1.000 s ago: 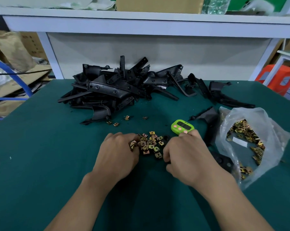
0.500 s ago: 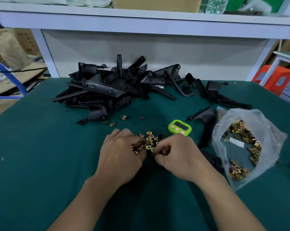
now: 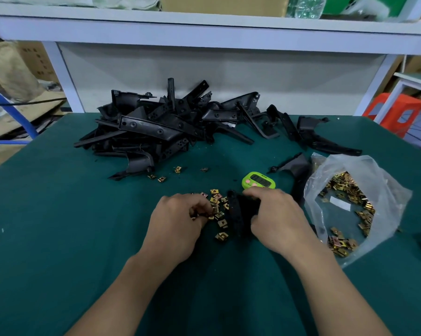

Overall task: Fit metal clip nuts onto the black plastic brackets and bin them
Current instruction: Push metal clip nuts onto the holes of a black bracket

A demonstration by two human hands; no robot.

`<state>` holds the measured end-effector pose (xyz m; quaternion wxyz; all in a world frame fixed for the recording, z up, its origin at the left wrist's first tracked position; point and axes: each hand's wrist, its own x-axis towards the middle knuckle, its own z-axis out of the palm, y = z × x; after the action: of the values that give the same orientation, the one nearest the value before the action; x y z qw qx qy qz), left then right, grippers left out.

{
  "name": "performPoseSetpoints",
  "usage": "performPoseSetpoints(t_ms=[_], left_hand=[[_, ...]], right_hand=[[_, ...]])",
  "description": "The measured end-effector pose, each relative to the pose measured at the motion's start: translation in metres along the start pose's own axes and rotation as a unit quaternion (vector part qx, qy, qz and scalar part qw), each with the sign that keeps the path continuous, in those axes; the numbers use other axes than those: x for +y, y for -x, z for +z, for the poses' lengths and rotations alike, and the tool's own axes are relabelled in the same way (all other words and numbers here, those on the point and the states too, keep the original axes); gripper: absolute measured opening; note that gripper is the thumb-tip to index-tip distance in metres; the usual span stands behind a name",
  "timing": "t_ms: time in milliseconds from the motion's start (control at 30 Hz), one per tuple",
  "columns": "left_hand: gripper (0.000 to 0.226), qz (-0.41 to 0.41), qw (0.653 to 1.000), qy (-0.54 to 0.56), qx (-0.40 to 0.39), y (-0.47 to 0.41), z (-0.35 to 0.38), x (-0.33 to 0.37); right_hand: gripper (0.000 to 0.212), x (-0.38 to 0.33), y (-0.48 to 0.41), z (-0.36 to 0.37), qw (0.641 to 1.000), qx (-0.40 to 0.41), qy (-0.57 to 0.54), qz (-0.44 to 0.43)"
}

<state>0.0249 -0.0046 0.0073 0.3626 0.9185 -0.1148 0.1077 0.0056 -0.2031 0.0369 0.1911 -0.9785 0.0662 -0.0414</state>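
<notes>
**Bracket** point(image 3: 237, 214): black plastic, blurred, at the centre of the frame. It runs top to bottom in the picture. The right hand point(image 3: 278, 220) grips it from the right, fingers curled round it.

**Nuts** point(image 3: 218, 209): a small brass-coloured heap on the mat, just left of the bracket and touching it. One nut lies a little apart at the lower edge of the heap.

**Left hand** point(image 3: 176, 223): left of the heap, fingers curled down, with nuts pinched under the tips. How many cannot be told.

**Stray nuts** point(image 3: 178, 169): four, scattered above the heap, at the foot of the pile.

**Pile** point(image 3: 166, 128): many black brackets in a tangle, upper centre, along the far edge of the mat.

**Timer** point(image 3: 258, 181): green, dark display, just above the right hand.

**Loose bracket** point(image 3: 295, 166): between the timer and the bag.

**Bag** point(image 3: 386, 192): clear plastic, mouth open, at the right of the frame. It holds many more nuts and a white slip.

**Mat** point(image 3: 59, 226): dark green, covering the table.

**Shelf** point(image 3: 204, 32): pale, across the top of the frame.

**Stool** point(image 3: 396, 112): orange, upper right, beyond the table.
</notes>
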Motion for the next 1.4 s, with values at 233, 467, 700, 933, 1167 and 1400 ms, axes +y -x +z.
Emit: performPoseSetpoints(t_ms=[233,467,700,933,1167,1400], left_hand=[[0.042,-0.082,0.991,0.101,0.016,-0.003,-0.008,0.001],[0.032,-0.108,0.975,0.190,0.036,-0.003,-0.011,0.007],[0.028,-0.093,0.950,0.295,0.029,-0.003,-0.011,0.012],[0.022,-0.083,0.931,0.354,0.004,-0.001,-0.012,0.014],[0.031,-0.071,0.915,0.390,-0.073,-0.003,-0.018,0.013],[0.027,-0.061,0.920,0.386,-0.032,-0.002,-0.020,0.013]], right_hand=[[0.059,0.002,0.002,0.003,1.000,-0.003,-0.004,-0.017],[0.063,-0.008,0.005,-0.004,0.968,0.129,-0.202,-0.074],[0.031,-0.030,0.012,0.016,0.935,0.076,-0.301,-0.174],[0.040,-0.023,0.014,0.012,0.929,0.070,-0.313,-0.183],[0.016,-0.019,0.012,0.011,0.945,0.081,-0.248,-0.198],[0.025,-0.015,0.010,0.004,0.927,0.004,-0.317,-0.203]])
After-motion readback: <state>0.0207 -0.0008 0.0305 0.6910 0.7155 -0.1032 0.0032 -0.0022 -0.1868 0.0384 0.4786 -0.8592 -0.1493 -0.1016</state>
